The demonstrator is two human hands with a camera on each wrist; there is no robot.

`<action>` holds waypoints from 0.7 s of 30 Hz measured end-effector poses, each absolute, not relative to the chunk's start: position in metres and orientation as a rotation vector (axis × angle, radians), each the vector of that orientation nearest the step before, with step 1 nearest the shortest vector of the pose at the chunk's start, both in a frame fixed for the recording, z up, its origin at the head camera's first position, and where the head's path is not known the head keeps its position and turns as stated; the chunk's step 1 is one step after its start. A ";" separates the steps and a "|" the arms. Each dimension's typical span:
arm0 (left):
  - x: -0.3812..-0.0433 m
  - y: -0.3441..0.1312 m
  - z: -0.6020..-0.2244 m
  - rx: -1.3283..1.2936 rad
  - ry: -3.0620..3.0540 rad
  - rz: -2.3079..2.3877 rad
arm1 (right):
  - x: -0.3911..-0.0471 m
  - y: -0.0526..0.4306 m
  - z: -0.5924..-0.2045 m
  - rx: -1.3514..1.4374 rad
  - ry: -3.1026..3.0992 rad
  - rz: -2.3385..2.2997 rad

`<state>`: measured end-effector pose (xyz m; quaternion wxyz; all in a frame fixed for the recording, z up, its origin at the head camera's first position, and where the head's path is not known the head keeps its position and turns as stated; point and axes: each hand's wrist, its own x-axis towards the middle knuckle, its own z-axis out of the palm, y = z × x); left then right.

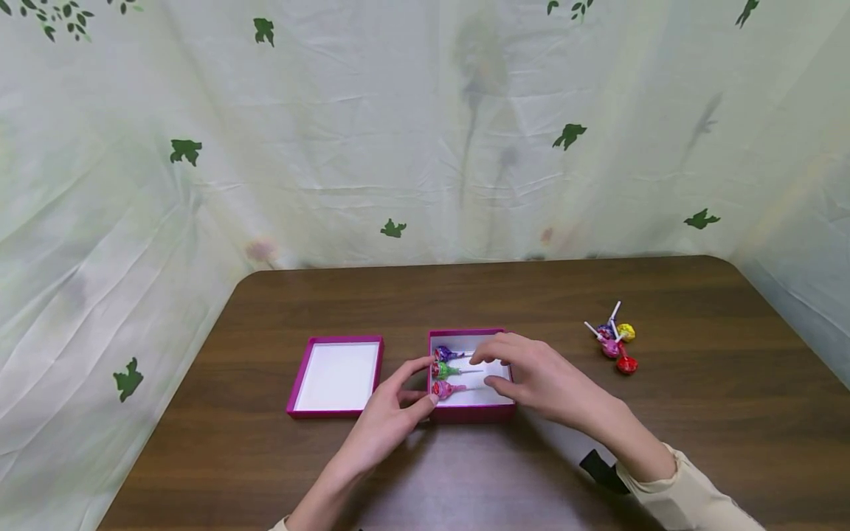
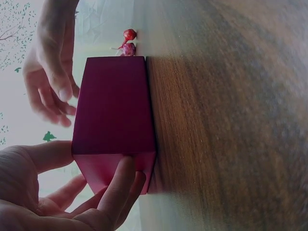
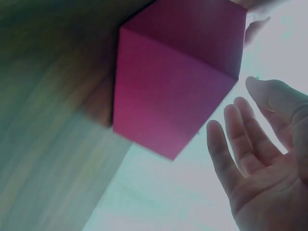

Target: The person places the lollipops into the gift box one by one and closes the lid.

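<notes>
While the left hand (image 1: 387, 419) grips the box (image 1: 471, 414) at its left end, the right hand (image 1: 541, 375) hovers loose, holding nothing. Lollipops (image 1: 443, 371): likely light, hard, brittle-headed; best pinched by the stick (image 1: 473, 371).

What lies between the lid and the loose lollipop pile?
In the head view, the box holding three lollipops, the left hand gripping it and the right hand above it.
</notes>
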<state>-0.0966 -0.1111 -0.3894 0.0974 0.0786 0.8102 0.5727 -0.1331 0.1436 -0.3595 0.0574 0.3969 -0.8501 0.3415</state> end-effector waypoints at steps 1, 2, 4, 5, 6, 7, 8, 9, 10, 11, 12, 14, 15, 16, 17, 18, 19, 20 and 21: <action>-0.096 -0.111 -0.390 0.231 2.401 1.694 | -0.133 0.147 -0.360 1.206 -2.560 1.032; -0.096 -0.111 -0.390 0.228 2.400 1.694 | -0.132 0.151 -0.360 1.207 -2.546 1.028; -0.096 -0.111 -0.390 0.224 2.399 1.698 | -0.130 0.160 -0.361 1.202 -2.525 1.025; -0.096 -0.110 -0.390 0.226 2.396 1.701 | -0.129 0.164 -0.361 1.190 -2.525 1.025; -0.097 -0.110 -0.390 0.231 2.393 1.702 | -0.128 0.169 -0.361 1.177 -2.531 1.026; -0.097 -0.109 -0.390 0.236 2.391 1.703 | -0.126 0.173 -0.361 1.162 -2.541 1.034; -0.097 -0.108 -0.390 0.239 2.388 1.703 | -0.124 0.178 -0.361 1.152 -2.548 1.041; -0.097 -0.108 -0.390 0.241 2.387 1.702 | -0.123 0.182 -0.361 1.139 -2.559 1.048; -0.098 -0.108 -0.390 0.244 2.386 1.700 | -0.121 0.187 -0.362 1.125 -2.570 1.050; -0.098 -0.107 -0.390 0.245 2.385 1.699 | -0.120 0.191 -0.362 1.117 -2.578 1.050; -0.098 -0.107 -0.390 0.246 2.384 1.699 | -0.119 0.194 -0.363 1.112 -2.583 1.044; -0.098 -0.108 -0.390 0.240 2.383 1.698 | -0.117 0.202 -0.364 1.108 -2.577 1.031; -0.098 -0.108 -0.390 0.237 2.385 1.698 | -0.116 0.205 -0.364 1.104 -2.575 1.021; -0.098 -0.109 -0.390 0.237 2.389 1.695 | -0.115 0.209 -0.365 1.103 -2.568 1.012; -0.098 -0.109 -0.390 0.234 2.391 1.692 | -0.115 0.212 -0.365 1.105 -2.559 1.006; -0.098 -0.110 -0.390 0.233 2.395 1.687 | -0.115 0.215 -0.365 1.105 -2.550 0.996; -0.098 -0.110 -0.390 0.231 2.399 1.683 | -0.114 0.219 -0.365 1.107 -2.539 0.986; -0.097 -0.110 -0.390 0.228 2.403 1.681 | -0.114 0.222 -0.366 1.106 -2.530 0.973; -0.097 -0.110 -0.390 0.227 2.407 1.679 | -0.114 0.226 -0.366 1.104 -2.523 0.959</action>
